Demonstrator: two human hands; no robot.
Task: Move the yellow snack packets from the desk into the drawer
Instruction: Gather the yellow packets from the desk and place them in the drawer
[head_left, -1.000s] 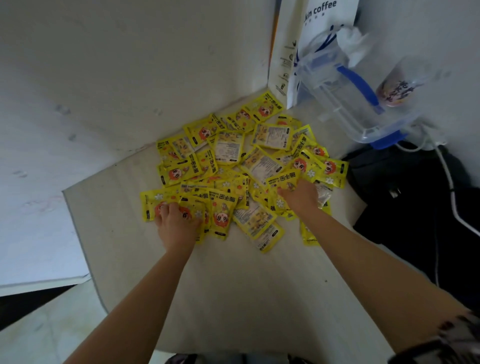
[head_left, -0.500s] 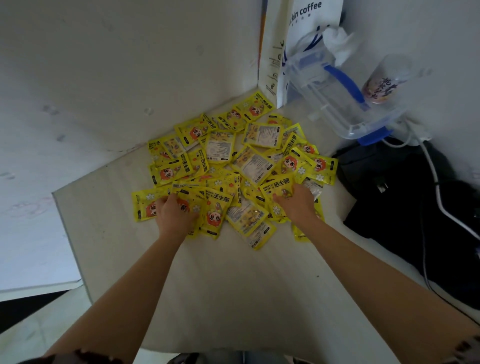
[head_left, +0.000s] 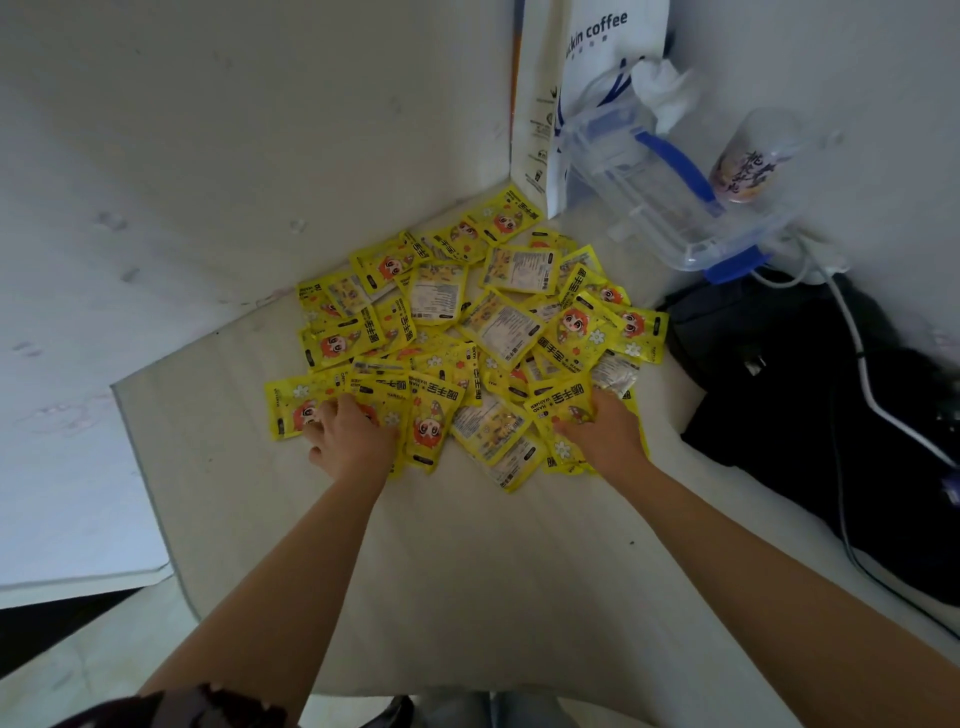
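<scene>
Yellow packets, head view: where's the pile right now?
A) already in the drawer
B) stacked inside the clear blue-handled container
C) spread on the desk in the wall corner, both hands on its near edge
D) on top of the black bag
C: the yellow packets lie scattered on the desk by the corner, with the left hand and right hand on the nearest ones; no drawer is in view.

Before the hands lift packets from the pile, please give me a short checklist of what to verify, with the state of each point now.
1. Left hand on the yellow packets: ok, at the pile's near edge.
2. Right hand on packets: ok.
3. Firm grip on packets: cannot tell, fingertips hidden.
4. Drawer in view and open: cannot tell, no drawer shows.
5. Packets still on the desk: ok, none over the edge.
6. White cable apart from the pile: ok.
</scene>
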